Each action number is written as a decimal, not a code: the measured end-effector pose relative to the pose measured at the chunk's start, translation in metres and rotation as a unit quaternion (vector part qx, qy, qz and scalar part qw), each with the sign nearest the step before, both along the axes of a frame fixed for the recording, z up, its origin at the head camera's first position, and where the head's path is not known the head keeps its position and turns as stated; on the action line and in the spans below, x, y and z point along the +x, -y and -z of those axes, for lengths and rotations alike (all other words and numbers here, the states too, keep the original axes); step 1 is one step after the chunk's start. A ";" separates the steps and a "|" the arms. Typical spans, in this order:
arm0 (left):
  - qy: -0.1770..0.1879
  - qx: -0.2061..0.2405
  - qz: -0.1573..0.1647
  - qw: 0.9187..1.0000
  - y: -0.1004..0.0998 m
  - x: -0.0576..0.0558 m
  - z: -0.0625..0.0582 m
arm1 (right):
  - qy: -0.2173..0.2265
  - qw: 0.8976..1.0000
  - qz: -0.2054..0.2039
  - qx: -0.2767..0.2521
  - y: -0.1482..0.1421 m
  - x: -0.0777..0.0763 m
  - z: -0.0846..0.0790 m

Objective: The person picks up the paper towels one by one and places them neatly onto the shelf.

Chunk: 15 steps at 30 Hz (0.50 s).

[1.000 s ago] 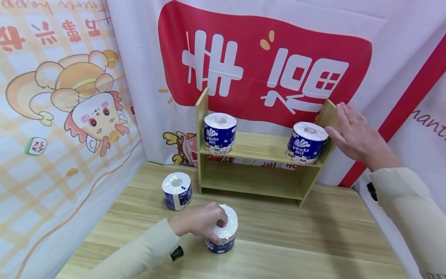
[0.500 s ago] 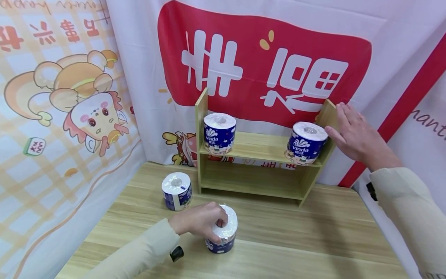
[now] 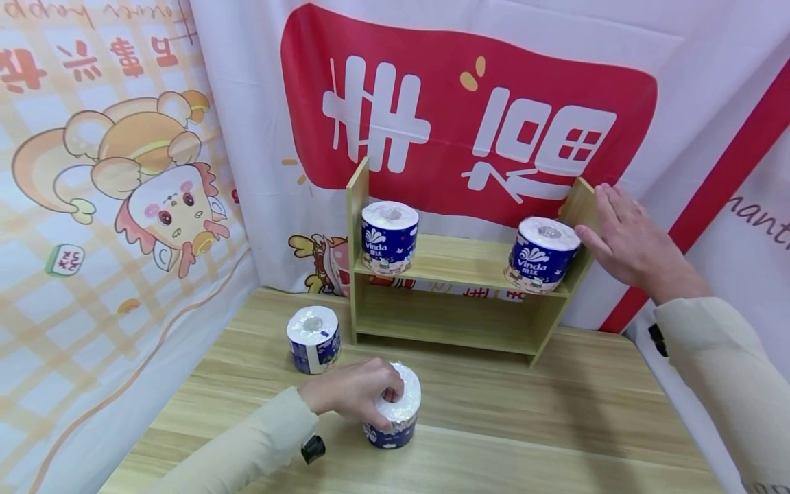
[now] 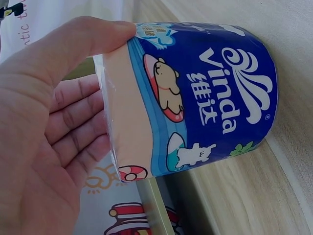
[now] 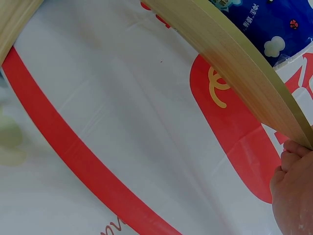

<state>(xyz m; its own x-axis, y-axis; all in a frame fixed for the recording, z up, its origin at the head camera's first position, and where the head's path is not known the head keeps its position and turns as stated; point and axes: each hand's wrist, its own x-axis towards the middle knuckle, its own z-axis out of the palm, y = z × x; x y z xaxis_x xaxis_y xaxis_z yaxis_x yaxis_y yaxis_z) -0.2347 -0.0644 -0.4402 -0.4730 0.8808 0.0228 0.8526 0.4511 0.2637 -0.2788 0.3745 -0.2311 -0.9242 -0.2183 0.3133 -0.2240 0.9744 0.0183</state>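
My left hand (image 3: 360, 392) holds a blue and white toilet roll (image 3: 397, 437) on the wooden table, fingers dipping into its core and thumb against its side. In the left wrist view that toilet roll (image 4: 210, 98) has its peach band at the hand's end, opposite to the rolls on the shelf. My right hand (image 3: 636, 240) rests with straight fingers against the right side panel of a small wooden shelf (image 3: 457, 322). On its upper board stand two Vinda toilet rolls, one at the left (image 3: 389, 240) and one at the right (image 3: 540, 257).
Another toilet roll (image 3: 313, 346) stands on the table (image 3: 524, 439), left of the shelf. Behind the shelf hangs a white cloth (image 3: 247, 137) with a large red print. A patterned cloth (image 3: 111, 226) borders the table's left side.
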 end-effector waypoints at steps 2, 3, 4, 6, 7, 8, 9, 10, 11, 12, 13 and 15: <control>0.002 0.001 -0.001 1.000 0.000 0.000 0.000 | 0.001 1.000 0.000 0.000 0.000 0.000 0.000; 0.004 0.001 -0.001 1.000 0.000 0.000 0.000 | 0.000 1.000 0.001 0.000 0.000 0.000 0.000; 0.005 0.002 -0.002 1.000 0.000 0.000 0.000 | 0.000 1.000 0.001 0.001 0.000 0.000 0.000; 0.008 0.004 -0.003 1.000 0.001 0.000 -0.001 | 0.001 1.000 0.001 0.001 0.000 0.000 0.000; 0.009 0.005 -0.003 1.000 0.001 0.000 -0.002 | 0.002 1.000 0.002 0.001 0.000 0.000 0.000; 0.008 0.006 -0.003 1.000 0.001 0.000 -0.002 | 0.002 1.000 0.002 0.002 -0.001 0.000 0.001; 0.006 0.008 -0.003 1.000 0.001 0.000 -0.003 | 0.002 1.000 0.002 0.002 -0.001 0.000 0.001; 0.003 0.008 -0.003 1.000 0.001 0.000 -0.004 | 0.002 1.000 0.003 0.002 -0.001 0.000 0.001; 0.001 0.008 -0.003 1.000 0.001 0.000 -0.005 | 0.002 1.000 0.002 0.002 -0.001 0.000 0.001; -0.001 0.008 -0.003 1.000 0.001 0.000 -0.006 | 0.002 1.000 0.002 0.003 -0.001 0.000 0.001; -0.003 0.007 -0.003 1.000 0.001 0.000 -0.006 | 0.002 1.000 0.002 0.003 -0.001 0.000 0.001; -0.008 0.006 -0.003 1.000 0.001 0.000 -0.008 | 0.002 1.000 0.002 0.003 0.000 -0.001 0.001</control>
